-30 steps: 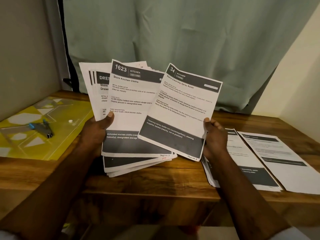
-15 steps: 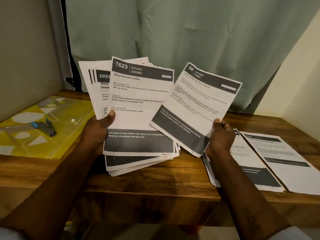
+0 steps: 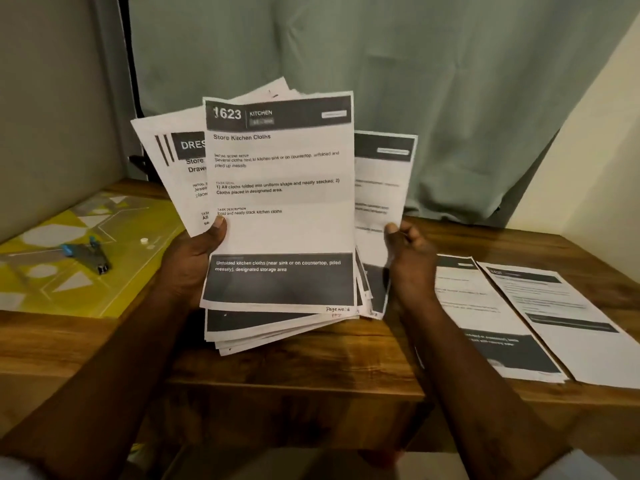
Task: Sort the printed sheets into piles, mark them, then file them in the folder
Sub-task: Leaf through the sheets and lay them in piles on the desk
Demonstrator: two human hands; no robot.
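Evidently sorting is midway: fanned white printed sheets (image 3: 280, 202) are gripped by the left hand (image 3: 194, 268), one pinched by the right hand (image 3: 407, 261); two piles (image 3: 509, 306) are laid on the wooden table (image 3: 311, 368); the yellow folder (image 3: 104, 296) is unused.

A brown wooden table (image 3: 311, 368) with a dark grain stands against a wall and a curtain. On its left part lies a flat yellow plastic folder with grey and white geometric shapes (image 3: 114, 278), and a small blue-and-grey metal tool (image 3: 86, 254) rests on the folder. On the right part lie a pile of black-and-white printed sheets (image 3: 485, 323) and, just beside it, a single printed sheet (image 3: 571, 323), both face up.
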